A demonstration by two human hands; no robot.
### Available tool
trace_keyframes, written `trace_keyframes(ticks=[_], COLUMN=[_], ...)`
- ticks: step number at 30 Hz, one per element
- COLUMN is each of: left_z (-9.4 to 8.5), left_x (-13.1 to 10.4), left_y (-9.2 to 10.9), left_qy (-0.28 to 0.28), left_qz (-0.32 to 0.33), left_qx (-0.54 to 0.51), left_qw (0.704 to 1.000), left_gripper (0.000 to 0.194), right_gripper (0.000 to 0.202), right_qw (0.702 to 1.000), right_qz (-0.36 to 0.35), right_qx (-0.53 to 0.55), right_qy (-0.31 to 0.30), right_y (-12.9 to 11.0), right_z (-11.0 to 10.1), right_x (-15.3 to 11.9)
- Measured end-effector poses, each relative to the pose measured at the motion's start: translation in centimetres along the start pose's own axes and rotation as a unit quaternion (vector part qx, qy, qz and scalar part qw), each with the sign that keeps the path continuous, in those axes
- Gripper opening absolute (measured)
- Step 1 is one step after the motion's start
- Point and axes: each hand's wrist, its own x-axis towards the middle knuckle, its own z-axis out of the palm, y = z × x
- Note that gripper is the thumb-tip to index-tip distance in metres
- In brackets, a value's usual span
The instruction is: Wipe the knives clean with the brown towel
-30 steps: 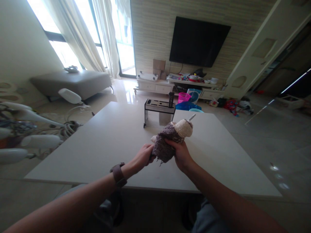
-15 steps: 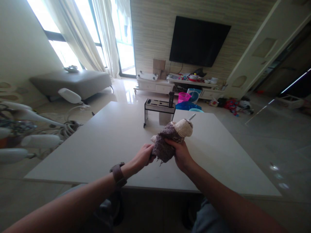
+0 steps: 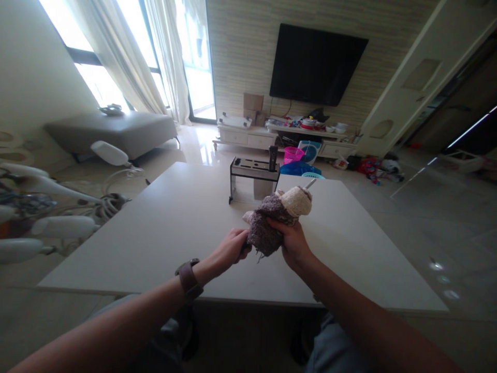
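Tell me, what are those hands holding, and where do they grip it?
A fuzzy cloth, wrapped round a thin metal blade. The right hand clasps its middle; the left hand pinches its lower end.

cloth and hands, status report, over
Left hand closed on something under the cloth; item hidden. Right hand gripping cloth, metal tip poking out. Knife block behind, apart.

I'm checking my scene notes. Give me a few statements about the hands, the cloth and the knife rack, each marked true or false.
1. Both hands hold the cloth above the table. True.
2. The left hand wears a wrist strap. True.
3. The cloth lies flat on the table. False: it is bunched up in the right hand, and a metal tip pokes out of it.
4. The knife rack stands between the hands and the person. False: it stands beyond the hands.
5. The rack is full of handles. False: one dark handle shows.
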Motion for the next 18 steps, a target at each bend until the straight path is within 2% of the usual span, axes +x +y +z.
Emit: trace_keyframes(ticks=[3,7,14,18], left_z=[0.2,0.3,0.2,0.3], left_x=[-0.2,-0.2,-0.7,-1.0], left_y=[0.7,1.2,1.7,1.7], left_qy=[-0.017,-0.037,-0.051,-0.056], left_qz=[0.014,0.012,0.037,0.043], left_qx=[0.002,0.007,0.042,0.048], left_qw=[1.000,0.999,0.997,0.996], left_gripper=[0.034,0.038,0.045,0.046], right_gripper=[0.053,0.048,0.036,0.033], right_qw=[1.000,0.999,0.997,0.996], right_qz=[0.004,-0.003,-0.061,-0.078], right_qx=[0.010,0.035,0.040,0.040], right_qy=[0.006,0.027,0.037,0.017], right_y=[-0.6,-1.7,-4.7,-6.2], right_z=[-0.2,-1.0,-4.4,-5.8], right_x=[0.4,1.9,5.9,7.0])
